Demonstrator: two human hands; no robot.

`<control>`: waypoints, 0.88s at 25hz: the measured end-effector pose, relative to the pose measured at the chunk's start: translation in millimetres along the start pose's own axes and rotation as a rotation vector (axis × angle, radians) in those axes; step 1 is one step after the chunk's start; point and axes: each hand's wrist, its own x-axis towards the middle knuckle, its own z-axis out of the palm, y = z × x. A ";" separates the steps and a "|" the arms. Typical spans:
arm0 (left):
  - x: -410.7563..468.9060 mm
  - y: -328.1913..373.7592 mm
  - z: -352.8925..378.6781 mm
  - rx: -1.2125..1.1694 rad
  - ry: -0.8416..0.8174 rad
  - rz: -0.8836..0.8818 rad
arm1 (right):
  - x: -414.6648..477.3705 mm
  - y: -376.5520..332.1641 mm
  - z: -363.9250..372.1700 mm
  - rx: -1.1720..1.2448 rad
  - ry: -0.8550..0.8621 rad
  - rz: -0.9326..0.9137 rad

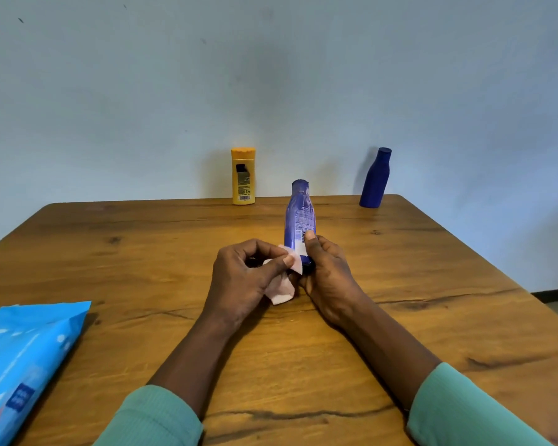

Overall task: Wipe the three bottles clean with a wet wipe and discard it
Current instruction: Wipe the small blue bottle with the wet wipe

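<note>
Wiping: the step in hand seems to be the purple bottle [299,217], 1 of 3; the wipe [282,289] touches its lower part on the left side.
Left hand [242,278]: thumb and forefinger pinch the wipe, and the other fingers [250,246] are curled behind it. 1 corner hangs loose below. Such a pinch probably makes a small pad to press on the plastic.
Right hand [327,272]: fingers wrapped round the bottle's lower end, thumb pressed on the label [300,222]. It holds the bottle nearly upright over the surface [432,284], I think so that the sides are free for rubbing.
Yellow bottle [243,177]: upright at the far edge, by the wall [271,75], well apart from the hands.
Blue bottle [376,180]: at the far edge to the right, also out of the way, so the middle is free for working.
Pack [23,358]: lies at the near left, handy for taking a wipe.
Discarding: no place for it is in view.
Progress: I cannot tell which bottles are already clean.
</note>
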 end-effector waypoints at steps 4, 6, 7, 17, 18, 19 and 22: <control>3.6 3.9 -1.9 -0.139 0.050 -0.068 | -3.9 -6.1 2.0 -0.094 -0.088 0.026; 5.8 6.7 -4.0 -0.304 0.115 -0.125 | -4.9 -4.6 3.5 -0.213 -0.127 0.019; 5.6 6.5 -4.8 -0.341 0.136 -0.136 | -4.5 -2.9 3.3 -0.251 -0.139 0.012; -0.7 4.4 4.5 0.278 0.088 0.009 | 1.3 2.0 -2.4 -0.246 -0.052 -0.021; -1.2 4.8 4.6 0.265 0.123 0.016 | 1.0 2.4 -1.7 -0.321 -0.075 -0.045; -0.3 4.6 3.5 0.232 0.175 0.012 | -0.1 2.2 -0.6 -0.405 -0.109 -0.070; 4.5 4.4 -4.9 0.100 0.321 -0.027 | -3.3 3.6 3.0 -0.543 -0.192 -0.088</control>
